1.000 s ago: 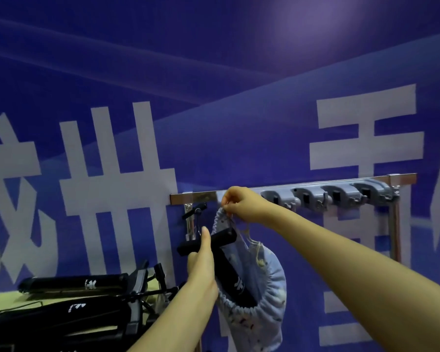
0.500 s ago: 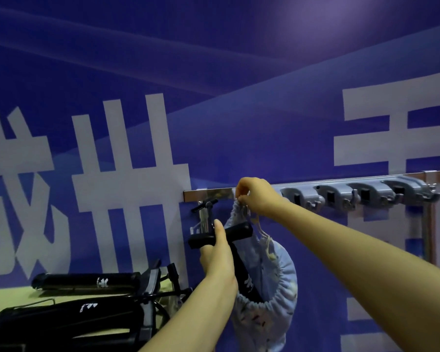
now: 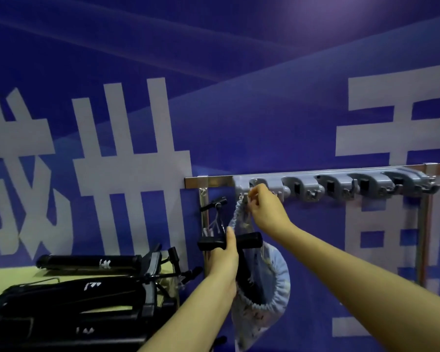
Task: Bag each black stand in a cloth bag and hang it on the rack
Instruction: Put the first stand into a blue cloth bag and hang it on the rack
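Note:
A pale blue patterned cloth bag [image 3: 269, 298] hangs below the grey hook rack [image 3: 341, 182], its gathered mouth open. A black stand [image 3: 249, 243] sticks out of the bag, its handle lying crosswise. My left hand [image 3: 225, 260] grips that handle from below. My right hand [image 3: 264, 207] pinches the bag's drawstring at the leftmost grey hook [image 3: 241, 190]. The lower part of the stand is hidden inside the bag.
Several more black stands [image 3: 87, 293] lie piled on a yellowish table [image 3: 8, 276] at lower left. A chrome rail [image 3: 214, 180] and its posts carry the rack against a blue banner wall. The other grey hooks [image 3: 366, 185] to the right hold nothing.
The camera view has shifted, so the rack sits further right. My right hand has lifted the drawstring up to the leftmost hook. My left hand has stayed on the stand's handle.

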Demonstrator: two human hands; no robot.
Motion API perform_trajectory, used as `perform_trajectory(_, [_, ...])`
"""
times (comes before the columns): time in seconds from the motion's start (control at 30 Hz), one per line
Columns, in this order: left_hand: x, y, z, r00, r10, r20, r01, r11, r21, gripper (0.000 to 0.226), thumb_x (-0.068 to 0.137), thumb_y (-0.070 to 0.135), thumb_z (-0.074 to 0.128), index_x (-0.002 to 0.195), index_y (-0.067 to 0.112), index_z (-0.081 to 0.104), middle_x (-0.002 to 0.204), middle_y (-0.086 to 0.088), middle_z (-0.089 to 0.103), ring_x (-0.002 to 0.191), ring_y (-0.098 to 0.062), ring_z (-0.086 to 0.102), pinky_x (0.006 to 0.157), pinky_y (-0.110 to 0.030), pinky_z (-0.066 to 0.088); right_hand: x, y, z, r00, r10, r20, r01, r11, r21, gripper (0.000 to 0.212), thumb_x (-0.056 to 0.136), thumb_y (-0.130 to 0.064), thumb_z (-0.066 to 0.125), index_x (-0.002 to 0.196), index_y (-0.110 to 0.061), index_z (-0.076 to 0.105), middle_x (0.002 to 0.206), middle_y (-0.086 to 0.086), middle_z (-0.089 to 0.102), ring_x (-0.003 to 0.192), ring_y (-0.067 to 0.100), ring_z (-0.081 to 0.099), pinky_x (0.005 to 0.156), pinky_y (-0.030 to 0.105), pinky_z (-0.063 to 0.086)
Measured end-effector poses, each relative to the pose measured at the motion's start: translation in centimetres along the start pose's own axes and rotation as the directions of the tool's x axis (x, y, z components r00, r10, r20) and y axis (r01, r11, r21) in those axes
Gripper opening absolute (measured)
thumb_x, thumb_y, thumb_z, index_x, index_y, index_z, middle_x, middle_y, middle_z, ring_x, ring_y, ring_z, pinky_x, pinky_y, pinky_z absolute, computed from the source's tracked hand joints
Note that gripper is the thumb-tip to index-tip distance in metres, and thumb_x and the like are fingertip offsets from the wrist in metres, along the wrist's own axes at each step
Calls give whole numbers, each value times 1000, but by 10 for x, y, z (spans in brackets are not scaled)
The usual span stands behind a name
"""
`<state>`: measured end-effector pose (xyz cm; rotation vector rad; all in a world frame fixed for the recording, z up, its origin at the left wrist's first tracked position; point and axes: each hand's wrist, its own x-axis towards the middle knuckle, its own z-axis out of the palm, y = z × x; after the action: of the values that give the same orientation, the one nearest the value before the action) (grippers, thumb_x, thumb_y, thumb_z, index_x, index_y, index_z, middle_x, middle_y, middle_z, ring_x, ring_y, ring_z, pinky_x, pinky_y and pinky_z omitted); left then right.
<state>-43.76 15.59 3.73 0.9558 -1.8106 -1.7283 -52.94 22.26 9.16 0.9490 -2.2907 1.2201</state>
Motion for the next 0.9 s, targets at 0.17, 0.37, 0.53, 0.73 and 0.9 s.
perform_trajectory(0.17, [-25,5,-8,970,-199,137,198,980,23,75,96,54,24,143,-4,31,147,-19,38,136,-31,37,114,-38,29,-22,-26,-13,995,-78,-56,70,988,-139,14,94,-15,48,104,-5,50,111,15,54,92,36,55,67,38,41])
perform_trajectory(0.37, [-61,4,-59,972,-194,136,198,980,-11,73,87,59,46,136,6,48,129,-12,59,109,-26,59,97,-36,47,-63,-89,-23,978,-195,68,200,977,-75,17,93,-16,51,102,-3,56,106,18,60,95,35,57,79,41,46])
perform_trajectory(0.53, [-117,21,-129,985,-142,99,149,987,-66,37,95,44,44,113,16,60,107,2,62,89,-20,60,78,-28,47,-111,-154,-18,946,-260,192,267,964,-8,20,93,-18,50,104,-3,58,106,16,62,97,32,57,82,42,47])
perform_trajectory(0.73, [-162,16,-212,990,-129,55,130,991,-18,34,98,33,42,101,3,57,76,-11,68,78,-11,71,61,-18,53,-161,-207,6,877,-373,302,376,925,48,18,93,-20,51,104,-9,59,105,11,62,96,25,58,82,40,49])
perform_trajectory(0.9, [-163,-9,-282,984,-150,-93,142,986,-93,42,98,37,39,116,3,55,87,-9,51,87,-21,56,87,-32,46,-195,-234,37,783,-335,524,368,929,43,22,94,-26,53,108,-11,60,108,8,65,95,22,60,81,34,50])
